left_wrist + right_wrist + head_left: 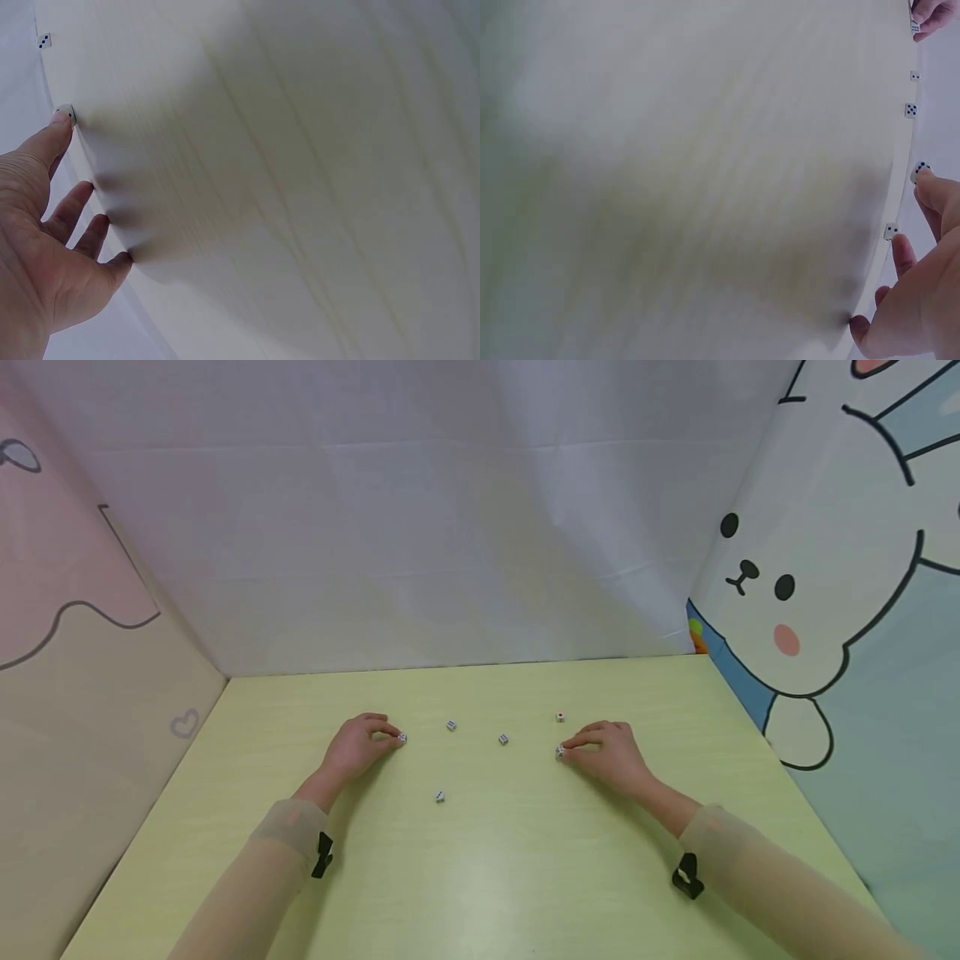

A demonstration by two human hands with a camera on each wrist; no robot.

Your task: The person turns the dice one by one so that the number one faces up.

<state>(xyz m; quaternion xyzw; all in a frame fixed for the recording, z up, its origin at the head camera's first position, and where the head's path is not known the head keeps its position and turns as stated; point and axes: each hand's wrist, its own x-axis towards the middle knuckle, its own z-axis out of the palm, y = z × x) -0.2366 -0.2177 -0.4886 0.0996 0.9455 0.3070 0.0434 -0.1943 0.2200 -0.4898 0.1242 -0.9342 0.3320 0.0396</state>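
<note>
At the left, my left hand [362, 747] pinches a white die [402, 738] between thumb and fingertip, low over the table; the same die [69, 114] shows at the thumb tip in the left wrist view. My right hand [609, 755] pinches another white die [559, 751], whose dark pips show in the right wrist view, where this die [920, 171] sits at the fingertips. Between the hands lie two more dice, one left [451, 725] and one right [503, 739]. A die with a red pip [560, 717] lies just beyond the right hand. Nearer the front is another die [440, 797].
The pale yellow-green table [480, 877] reaches back to a white cloth wall [450, 543]. A pink and cream panel [75, 718] borders the left side. On the right hangs a panel with a cartoon rabbit [825, 568].
</note>
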